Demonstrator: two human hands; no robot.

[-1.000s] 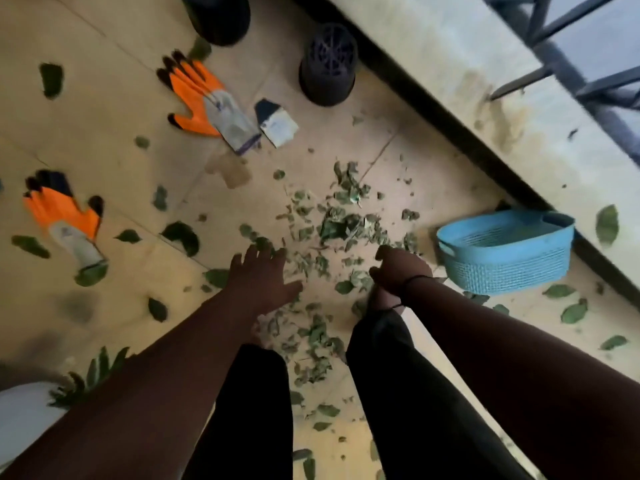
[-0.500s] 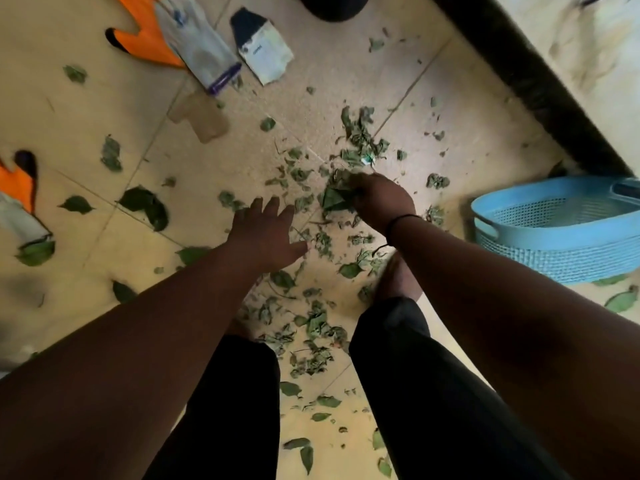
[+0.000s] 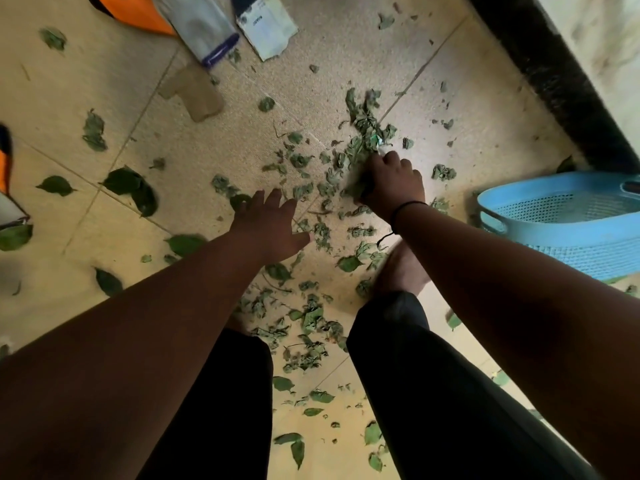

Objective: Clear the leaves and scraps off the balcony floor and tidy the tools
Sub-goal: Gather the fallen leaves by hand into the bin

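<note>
Tiled balcony floor (image 3: 346,46) lies littered; the right hand (image 3: 393,183) grips crumpled leaves (image 3: 363,129), the left hand (image 3: 268,225) spread empty. Best rake inward, then lift toward the basket (image 3: 561,216) rightward.

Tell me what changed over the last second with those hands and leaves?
The right hand reached forward into the leaf pile and curled its fingers round a clump. The left hand stayed open, hovering. The view dipped closer. The blue basket and gloves stayed put.
</note>
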